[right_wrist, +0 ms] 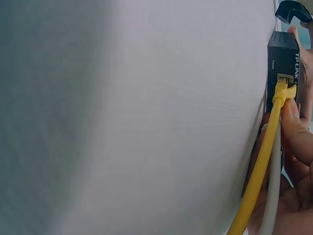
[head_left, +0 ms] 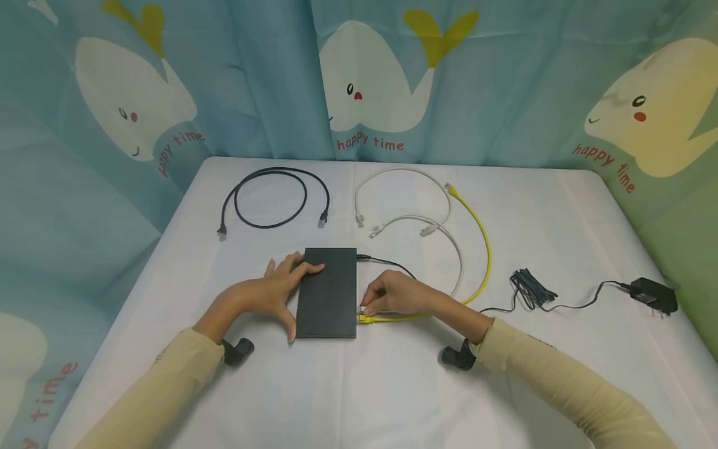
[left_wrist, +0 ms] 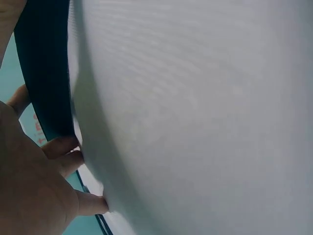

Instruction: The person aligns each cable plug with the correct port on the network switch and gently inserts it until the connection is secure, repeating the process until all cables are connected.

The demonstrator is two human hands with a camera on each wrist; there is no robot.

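A flat black network switch [head_left: 328, 293], marked TP-LINK on its edge in the right wrist view, lies on the white table. My left hand [head_left: 275, 290] braces its left side, thumb near the front corner and index finger on top. At the right edge, a yellow network cable [right_wrist: 261, 161] has its plug at a port. Right beside it, my right hand [head_left: 398, 293] pinches the end of a white network cable [right_wrist: 273, 188] between thumb and fingers. That plug is mostly hidden by the fingers. A thin black power lead [head_left: 387, 262] enters the switch's right side near the back.
Behind the switch lie a coiled black network cable [head_left: 305, 193] and another white network cable [head_left: 404, 169]. The yellow cable's free plug [head_left: 450, 188] points backward. To the right sit a bundled power cord [head_left: 531, 290] and a black power adapter [head_left: 653, 295]. A printed curtain [head_left: 269, 81] surrounds the table.
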